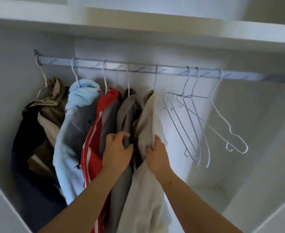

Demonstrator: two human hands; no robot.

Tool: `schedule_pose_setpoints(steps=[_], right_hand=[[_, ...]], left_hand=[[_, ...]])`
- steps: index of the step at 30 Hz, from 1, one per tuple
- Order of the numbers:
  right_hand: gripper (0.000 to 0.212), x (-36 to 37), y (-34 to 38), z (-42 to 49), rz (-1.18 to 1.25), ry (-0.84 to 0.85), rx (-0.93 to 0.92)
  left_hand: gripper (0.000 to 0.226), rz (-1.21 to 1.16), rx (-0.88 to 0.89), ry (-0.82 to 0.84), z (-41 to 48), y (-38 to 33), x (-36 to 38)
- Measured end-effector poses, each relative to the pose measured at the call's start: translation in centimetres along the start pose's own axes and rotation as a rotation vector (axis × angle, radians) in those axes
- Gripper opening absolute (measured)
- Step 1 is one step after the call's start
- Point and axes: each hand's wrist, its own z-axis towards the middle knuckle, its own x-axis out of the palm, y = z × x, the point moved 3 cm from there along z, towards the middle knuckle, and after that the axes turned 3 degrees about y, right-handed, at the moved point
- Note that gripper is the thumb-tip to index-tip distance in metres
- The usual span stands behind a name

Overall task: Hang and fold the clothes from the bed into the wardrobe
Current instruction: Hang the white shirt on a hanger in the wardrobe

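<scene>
At the lower centre of the frame, the edge of a grey garment [129,113] is gripped by the left hand [117,151], its fingers curled round the cloth. Just beside it, a fold of a cream garment [146,185] is pinched by the right hand [157,153]. Both garments are hung on the rail [138,68] across the upper middle, with a red striped top [94,132] and a light blue top [69,132] to their left. Empty wire hangers [191,121] are hung at the right.

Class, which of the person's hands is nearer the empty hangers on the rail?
Right. The right hand grips the cream garment, just left of the empty hangers. The left hand grips the grey garment, one garment further left.
</scene>
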Motion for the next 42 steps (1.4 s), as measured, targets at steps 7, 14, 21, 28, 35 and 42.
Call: schedule_pose_setpoints(steps=[7, 14, 21, 28, 35, 42], right_hand=[[0.044, 0.6, -4.3, -9.2, 0.095, 0.15, 0.128], [0.024, -0.3, -7.7, -17.7, 0.27, 0.127, 0.346], [0.011, 1.3, -10.0, -26.6, 0.392, -0.069, 0.525], [0.01, 5.8, -13.1, -40.8, 0.475, -0.27, 0.883], [0.009, 4.3, -13.6, -56.7, 0.637, -0.647, 1.094], [0.012, 4.0, -11.8, -73.0, 0.746, -1.017, 1.167]], left_hand=[[0.024, -0.007, -0.128, 0.082, -10.3, 1.3, 1.8], [0.014, -0.106, -0.266, 0.235, -17.3, 3.1, 2.6], [0.017, -0.194, -0.345, 0.485, -23.1, 5.0, 1.7], [0.016, -0.127, -0.368, 0.864, -34.2, 8.1, 1.2], [0.012, 0.0, -0.249, 1.253, -46.1, 5.5, 1.6], [0.012, 0.063, -0.032, 1.565, -60.4, 0.9, 0.7]])
